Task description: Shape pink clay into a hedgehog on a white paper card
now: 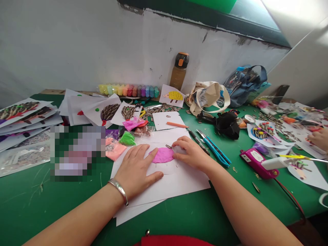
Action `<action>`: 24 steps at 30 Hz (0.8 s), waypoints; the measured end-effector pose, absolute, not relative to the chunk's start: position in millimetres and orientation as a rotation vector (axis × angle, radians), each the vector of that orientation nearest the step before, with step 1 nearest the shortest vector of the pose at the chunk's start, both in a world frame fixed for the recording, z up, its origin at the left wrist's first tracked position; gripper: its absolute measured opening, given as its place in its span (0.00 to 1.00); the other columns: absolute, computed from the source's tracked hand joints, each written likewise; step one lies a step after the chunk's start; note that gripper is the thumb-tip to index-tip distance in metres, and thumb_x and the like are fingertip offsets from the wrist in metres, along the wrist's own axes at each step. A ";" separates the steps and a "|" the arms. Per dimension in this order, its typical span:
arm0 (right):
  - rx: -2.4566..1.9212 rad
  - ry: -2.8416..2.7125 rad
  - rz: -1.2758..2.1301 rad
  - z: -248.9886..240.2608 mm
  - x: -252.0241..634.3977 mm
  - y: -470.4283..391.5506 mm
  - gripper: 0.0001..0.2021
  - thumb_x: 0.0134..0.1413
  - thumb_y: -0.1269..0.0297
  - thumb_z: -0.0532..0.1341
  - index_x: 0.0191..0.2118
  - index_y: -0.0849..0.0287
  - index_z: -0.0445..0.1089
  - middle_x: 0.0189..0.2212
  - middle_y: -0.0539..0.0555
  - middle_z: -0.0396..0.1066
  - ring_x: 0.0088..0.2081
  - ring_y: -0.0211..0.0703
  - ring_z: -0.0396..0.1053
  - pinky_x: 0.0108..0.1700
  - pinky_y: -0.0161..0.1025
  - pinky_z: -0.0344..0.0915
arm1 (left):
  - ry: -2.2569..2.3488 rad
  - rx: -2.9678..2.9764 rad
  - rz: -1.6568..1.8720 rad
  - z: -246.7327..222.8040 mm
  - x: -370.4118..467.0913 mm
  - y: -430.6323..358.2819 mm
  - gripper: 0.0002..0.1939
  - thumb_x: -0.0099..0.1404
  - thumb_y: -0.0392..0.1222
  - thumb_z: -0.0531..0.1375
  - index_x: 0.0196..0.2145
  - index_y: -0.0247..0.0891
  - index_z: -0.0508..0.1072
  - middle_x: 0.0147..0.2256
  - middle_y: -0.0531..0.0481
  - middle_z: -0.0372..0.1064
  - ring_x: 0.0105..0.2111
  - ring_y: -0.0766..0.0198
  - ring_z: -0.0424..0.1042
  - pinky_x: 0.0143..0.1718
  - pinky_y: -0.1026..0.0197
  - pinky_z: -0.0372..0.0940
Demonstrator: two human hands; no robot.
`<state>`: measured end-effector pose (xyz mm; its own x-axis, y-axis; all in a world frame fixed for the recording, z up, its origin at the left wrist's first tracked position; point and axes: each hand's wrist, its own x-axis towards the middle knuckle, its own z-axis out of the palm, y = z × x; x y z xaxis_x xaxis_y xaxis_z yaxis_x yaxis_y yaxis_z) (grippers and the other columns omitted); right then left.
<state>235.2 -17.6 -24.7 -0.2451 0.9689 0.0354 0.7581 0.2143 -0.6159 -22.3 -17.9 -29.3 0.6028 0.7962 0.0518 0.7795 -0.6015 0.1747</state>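
Observation:
A flattened oval of pink-purple clay (164, 155) lies on a white paper sheet (184, 181); short pencil strokes show just below it. My left hand (138, 169) rests flat on the paper with its fingers stretched out, a forefinger touching the clay's left edge. At the clay's other side, my right hand (191, 153) is curled, its fingertips at a striped sunflower seed (168, 146) by the upper right edge. The seed appears to be gripped at one end, and the thumb tip is close to the clay.
Blue-handled cutter (217, 150), dark pen (198, 140) and orange stick (177, 125) lie beyond my right hand. A magenta glue-gun holder (258, 164) is farther right. Bagged clay (127, 138), loose seeds (164, 110), finished pictures (23, 116) and a bottle (179, 71) surround the sheet. Another person's hand (319, 138) shows at right.

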 end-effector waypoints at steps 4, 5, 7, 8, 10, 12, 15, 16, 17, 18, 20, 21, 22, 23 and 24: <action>-1.571 -2.079 0.681 -25.1 235.2 -17.3 0.13 0.57 0.63 0.67 0.49 0.54 0.74 0.47 0.56 0.70 0.46 0.47 0.69 0.49 0.45 0.67 | 1.328 2.691 0.175 -29.1 -22.4 -18.0 0.37 0.64 0.63 0.58 0.65 0.42 0.64 0.63 0.33 0.60 0.62 0.38 0.58 0.62 0.35 0.54; -1.573 -2.109 0.641 -25.0 234.7 -17.5 0.14 0.56 0.63 0.67 0.49 0.54 0.74 0.47 0.57 0.70 0.47 0.48 0.69 0.50 0.46 0.67 | 1.327 2.690 0.172 -29.2 -22.4 -17.9 0.37 0.64 0.63 0.58 0.65 0.42 0.64 0.63 0.33 0.60 0.62 0.38 0.58 0.62 0.35 0.54; -1.577 -2.159 0.573 -24.7 233.8 -17.8 0.16 0.55 0.63 0.69 0.49 0.55 0.75 0.47 0.57 0.70 0.48 0.50 0.69 0.53 0.48 0.65 | 1.330 2.687 0.175 -29.7 -22.3 -17.8 0.37 0.64 0.63 0.58 0.65 0.42 0.64 0.63 0.33 0.60 0.63 0.38 0.58 0.62 0.35 0.54; -1.575 -2.161 0.567 -24.6 233.6 -17.8 0.15 0.55 0.63 0.68 0.49 0.55 0.75 0.47 0.57 0.70 0.48 0.50 0.69 0.53 0.48 0.65 | 1.332 2.687 0.180 -30.1 -22.3 -17.7 0.37 0.64 0.63 0.58 0.65 0.42 0.64 0.63 0.33 0.59 0.63 0.38 0.58 0.63 0.35 0.54; -1.561 -2.114 0.611 -24.8 234.2 -17.4 0.13 0.58 0.62 0.66 0.49 0.55 0.75 0.46 0.57 0.70 0.47 0.48 0.69 0.50 0.45 0.66 | 1.335 2.687 0.186 -30.9 -22.4 -17.6 0.38 0.64 0.63 0.58 0.66 0.42 0.63 0.63 0.34 0.59 0.63 0.38 0.58 0.63 0.35 0.54; -1.560 -2.040 0.660 -25.7 235.6 -16.3 0.11 0.62 0.62 0.62 0.49 0.55 0.74 0.45 0.56 0.71 0.43 0.45 0.70 0.46 0.42 0.67 | 1.334 2.688 0.184 -31.0 -22.4 -17.5 0.39 0.64 0.64 0.58 0.67 0.42 0.61 0.63 0.34 0.59 0.63 0.39 0.58 0.63 0.35 0.54; -1.594 -1.981 0.654 -27.7 235.1 -13.9 0.10 0.64 0.63 0.59 0.46 0.55 0.75 0.42 0.55 0.73 0.38 0.42 0.70 0.42 0.40 0.66 | 1.327 2.686 0.167 -29.8 -22.5 -17.2 0.41 0.64 0.65 0.58 0.68 0.41 0.59 0.63 0.34 0.59 0.63 0.39 0.58 0.63 0.36 0.55; -1.613 -1.975 0.631 -28.4 233.5 -12.9 0.09 0.64 0.64 0.58 0.45 0.55 0.75 0.40 0.54 0.73 0.38 0.42 0.69 0.41 0.40 0.65 | 1.324 2.685 0.167 -29.2 -22.7 -16.9 0.40 0.65 0.65 0.57 0.68 0.41 0.59 0.63 0.33 0.60 0.63 0.40 0.58 0.62 0.36 0.55; -1.633 -1.969 0.603 -29.2 231.2 -11.9 0.09 0.64 0.64 0.58 0.43 0.55 0.76 0.39 0.54 0.72 0.38 0.42 0.69 0.41 0.40 0.65 | 1.318 2.685 0.171 -28.7 -23.2 -16.5 0.40 0.66 0.65 0.56 0.67 0.40 0.60 0.63 0.34 0.60 0.62 0.40 0.59 0.62 0.36 0.55; -1.651 -1.968 0.572 -30.0 228.3 -10.8 0.09 0.65 0.64 0.58 0.41 0.55 0.76 0.38 0.53 0.72 0.38 0.43 0.69 0.40 0.40 0.64 | 1.309 2.685 0.182 -28.5 -23.9 -16.1 0.39 0.67 0.65 0.55 0.67 0.40 0.60 0.62 0.34 0.61 0.62 0.40 0.59 0.62 0.36 0.55; -1.673 -1.984 0.492 -32.1 221.6 -8.8 0.10 0.65 0.64 0.58 0.38 0.55 0.77 0.35 0.54 0.71 0.38 0.44 0.69 0.41 0.40 0.63 | 1.283 2.687 0.214 -28.9 -26.1 -14.9 0.37 0.69 0.63 0.52 0.67 0.38 0.61 0.62 0.34 0.61 0.62 0.41 0.59 0.62 0.36 0.56; -1.673 -2.006 0.440 -33.4 218.4 -8.1 0.11 0.65 0.64 0.58 0.37 0.56 0.78 0.35 0.54 0.71 0.38 0.44 0.69 0.41 0.41 0.63 | 1.267 2.689 0.229 -29.6 -27.6 -14.2 0.36 0.70 0.62 0.52 0.67 0.37 0.61 0.62 0.34 0.61 0.62 0.41 0.59 0.62 0.36 0.56; -1.667 -2.032 0.383 -34.9 215.5 -7.5 0.11 0.66 0.65 0.58 0.36 0.56 0.78 0.34 0.55 0.71 0.39 0.45 0.69 0.42 0.41 0.63 | 1.250 2.693 0.243 -30.5 -29.2 -13.4 0.35 0.70 0.61 0.52 0.66 0.37 0.61 0.62 0.34 0.61 0.62 0.41 0.59 0.62 0.37 0.56; -1.661 -2.054 0.322 -36.6 213.2 -7.3 0.11 0.65 0.65 0.58 0.35 0.56 0.78 0.35 0.56 0.71 0.39 0.45 0.68 0.43 0.41 0.62 | 1.232 2.698 0.257 -31.5 -30.8 -12.6 0.34 0.70 0.60 0.53 0.66 0.37 0.62 0.62 0.35 0.61 0.62 0.41 0.60 0.62 0.37 0.57; -1.654 -2.070 0.262 -38.2 211.6 -7.4 0.11 0.65 0.66 0.59 0.35 0.56 0.79 0.35 0.56 0.71 0.40 0.46 0.68 0.43 0.42 0.62 | 1.215 2.703 0.270 -32.6 -32.4 -11.8 0.33 0.70 0.58 0.54 0.66 0.37 0.62 0.62 0.35 0.61 0.62 0.41 0.60 0.62 0.37 0.57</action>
<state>211.6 -7.4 -38.2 -0.1592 0.9569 0.2427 0.8664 0.2533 -0.4303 -32.4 -11.8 -32.6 0.6526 0.7516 0.0963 0.7216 -0.6552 0.2238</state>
